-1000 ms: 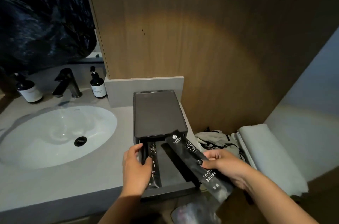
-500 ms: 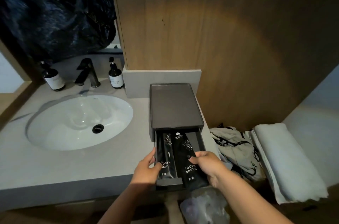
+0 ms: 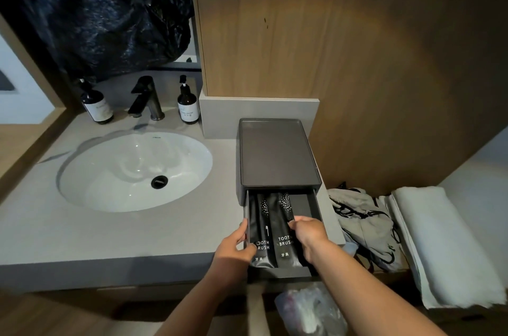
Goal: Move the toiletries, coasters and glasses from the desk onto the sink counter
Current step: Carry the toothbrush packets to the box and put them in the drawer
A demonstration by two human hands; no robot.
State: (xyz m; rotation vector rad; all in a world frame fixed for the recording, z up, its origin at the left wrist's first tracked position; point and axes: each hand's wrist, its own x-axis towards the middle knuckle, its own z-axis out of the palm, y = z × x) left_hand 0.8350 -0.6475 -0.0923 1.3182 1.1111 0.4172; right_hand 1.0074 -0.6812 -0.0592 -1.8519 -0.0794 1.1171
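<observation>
A dark grey tray box (image 3: 277, 154) stands on the sink counter (image 3: 110, 231), and its drawer (image 3: 280, 272) is pulled out toward me. Two black toothbrush packets lie side by side in the drawer: the left packet (image 3: 261, 214) and the right packet (image 3: 281, 223). My left hand (image 3: 236, 245) grips the drawer's left wall, with the thumb resting on the left packet. My right hand (image 3: 309, 234) has its curled fingers on the right packet, which lies flat in the drawer.
A white basin (image 3: 132, 170), a black faucet (image 3: 145, 99) and two brown pump bottles (image 3: 96, 104) (image 3: 187, 104) fill the counter's left. A black plastic bag (image 3: 104, 11) hangs above. A grey cloth bag (image 3: 362, 220), a folded white towel (image 3: 439, 242) and a clear plastic bag (image 3: 310, 308) lie to the right and below.
My right hand has brought the second toothbrush packet down from above the drawer and laid it beside the first. My left hand stays at the drawer's left side. The view has shifted left.
</observation>
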